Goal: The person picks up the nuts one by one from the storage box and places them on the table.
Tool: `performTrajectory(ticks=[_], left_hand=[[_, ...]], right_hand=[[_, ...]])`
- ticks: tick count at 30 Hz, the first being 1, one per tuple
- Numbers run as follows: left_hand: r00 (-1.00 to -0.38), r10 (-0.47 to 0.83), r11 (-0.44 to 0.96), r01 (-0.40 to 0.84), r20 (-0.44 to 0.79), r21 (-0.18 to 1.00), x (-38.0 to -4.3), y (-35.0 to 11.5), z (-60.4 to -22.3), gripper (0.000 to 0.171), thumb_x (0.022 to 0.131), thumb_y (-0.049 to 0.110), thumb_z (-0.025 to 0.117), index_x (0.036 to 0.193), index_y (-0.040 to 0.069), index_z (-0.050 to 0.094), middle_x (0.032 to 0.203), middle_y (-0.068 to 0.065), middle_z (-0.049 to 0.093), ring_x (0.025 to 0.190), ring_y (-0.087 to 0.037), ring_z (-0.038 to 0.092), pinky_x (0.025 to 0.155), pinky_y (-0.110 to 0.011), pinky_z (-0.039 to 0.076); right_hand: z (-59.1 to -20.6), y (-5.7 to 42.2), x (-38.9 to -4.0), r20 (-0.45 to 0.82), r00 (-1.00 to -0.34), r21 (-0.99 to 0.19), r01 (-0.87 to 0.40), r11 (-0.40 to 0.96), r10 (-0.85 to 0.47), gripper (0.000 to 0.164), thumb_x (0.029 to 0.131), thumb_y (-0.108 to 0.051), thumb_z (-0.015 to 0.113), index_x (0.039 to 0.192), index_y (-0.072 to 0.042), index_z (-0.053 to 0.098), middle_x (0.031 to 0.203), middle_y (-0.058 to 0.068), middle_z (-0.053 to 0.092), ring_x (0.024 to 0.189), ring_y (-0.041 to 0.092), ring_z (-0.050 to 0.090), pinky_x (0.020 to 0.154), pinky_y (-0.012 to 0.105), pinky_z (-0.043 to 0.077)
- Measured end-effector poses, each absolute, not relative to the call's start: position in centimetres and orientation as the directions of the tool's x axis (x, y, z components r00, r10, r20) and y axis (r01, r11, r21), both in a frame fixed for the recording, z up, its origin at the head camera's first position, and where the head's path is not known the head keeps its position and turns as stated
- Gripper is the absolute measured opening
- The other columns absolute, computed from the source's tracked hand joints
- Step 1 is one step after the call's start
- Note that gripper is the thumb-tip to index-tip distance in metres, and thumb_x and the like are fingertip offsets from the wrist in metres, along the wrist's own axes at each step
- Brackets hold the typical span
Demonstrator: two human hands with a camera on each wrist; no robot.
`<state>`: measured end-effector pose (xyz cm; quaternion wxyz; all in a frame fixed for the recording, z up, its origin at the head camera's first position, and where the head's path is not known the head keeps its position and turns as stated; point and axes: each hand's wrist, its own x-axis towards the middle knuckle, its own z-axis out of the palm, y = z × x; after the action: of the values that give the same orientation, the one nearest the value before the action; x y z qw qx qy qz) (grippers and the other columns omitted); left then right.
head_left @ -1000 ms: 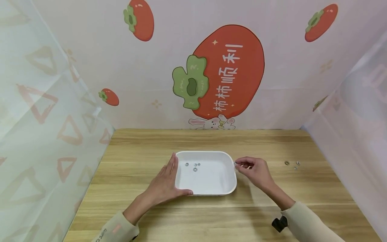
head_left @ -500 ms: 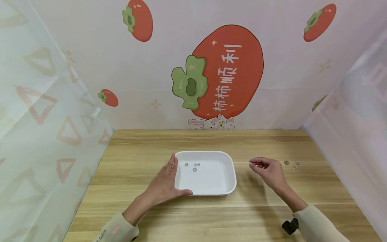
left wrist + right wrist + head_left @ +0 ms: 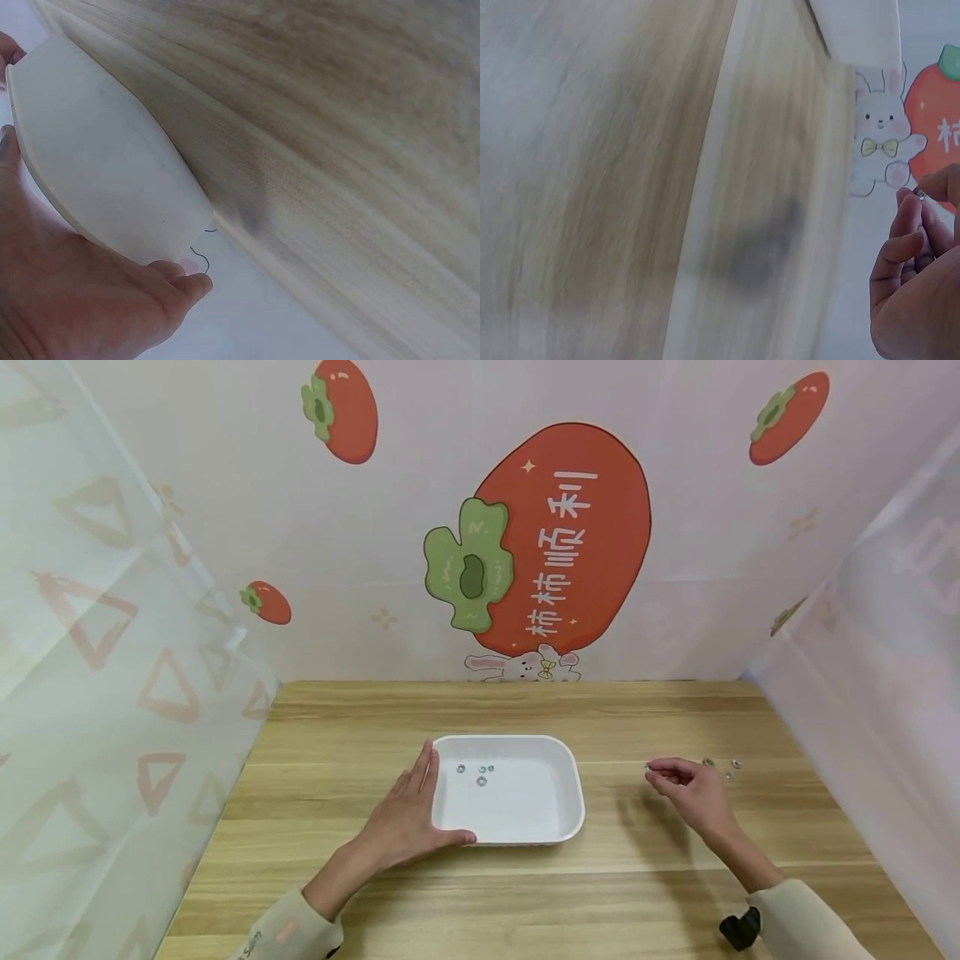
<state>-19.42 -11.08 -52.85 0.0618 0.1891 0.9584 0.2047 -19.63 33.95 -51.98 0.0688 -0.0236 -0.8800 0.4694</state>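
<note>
Two bare hands reach over a wooden table (image 3: 517, 906). Right of centre in the frame, the right hand (image 3: 693, 789) pinches a small metal piece (image 3: 648, 767) between thumb and fingertips; a piece that small could slip and drop if the pinch loosened. It sits at the very tips, the hand's leftmost point, well apart from the white tray (image 3: 532, 806) at lower centre. The left hand (image 3: 408, 820), fingers straight and thumb spread wide, touches the tray's left end.

On my feed I count one white tray (image 3: 517, 810) with four small metal rings (image 3: 478, 782) inside; three loose rings (image 3: 737, 761) on one bench (image 3: 562, 902); one left hand (image 3: 405, 810); one right hand (image 3: 697, 793), pinching one small metal piece (image 3: 648, 767).
</note>
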Motion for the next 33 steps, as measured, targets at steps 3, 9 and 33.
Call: performTrajectory(ticks=[3, 9, 33], left_hand=[[-0.921, 0.388, 0.846, 0.336, -0.046, 0.413, -19.5, -11.1, -52.9, 0.143, 0.077, 0.084, 0.072, 0.167, -0.004, 0.005, 0.178, -0.018, -0.004, 0.161, -0.037, 0.020, 0.129, -0.054, 0.025], [-0.921, 0.388, 0.848, 0.337, -0.045, 0.410, -19.5, -11.1, -52.9, 0.143, 0.076, 0.085, 0.072, 0.167, -0.004, 0.006, 0.178, -0.017, -0.004, 0.161, -0.037, 0.022, 0.128, -0.054, 0.025], [-0.922, 0.386, 0.837, 0.338, -0.027, 0.430, -19.3, -10.9, -52.7, 0.140, 0.077, 0.078, 0.077, 0.167, -0.006, 0.010, 0.178, -0.020, 0.000, 0.160, -0.039, 0.024, 0.128, -0.056, 0.026]], right_hand=[[-52.1, 35.0, -19.5, 0.084, -0.989, -0.828, -0.002, 0.561, 0.121, 0.028, 0.097, -0.011, 0.077, 0.116, 0.010, 0.075, 0.098, 0.012, 0.078, 0.077, 0.004, 0.068, 0.064, 0.022, 0.058], [-52.5, 36.9, -19.6, 0.071, -0.984, -0.845, 0.028, 0.535, 0.164, 0.031, 0.098, -0.011, 0.076, 0.118, 0.013, 0.073, 0.093, 0.001, 0.078, 0.077, 0.006, 0.069, 0.066, 0.022, 0.059], [-52.9, 43.8, -20.0, 0.174, -0.968, -0.660, 0.023, 0.751, 0.182, 0.025, 0.097, -0.007, 0.075, 0.109, 0.015, 0.075, 0.090, 0.021, 0.078, 0.066, -0.008, 0.062, 0.054, 0.016, 0.052]])
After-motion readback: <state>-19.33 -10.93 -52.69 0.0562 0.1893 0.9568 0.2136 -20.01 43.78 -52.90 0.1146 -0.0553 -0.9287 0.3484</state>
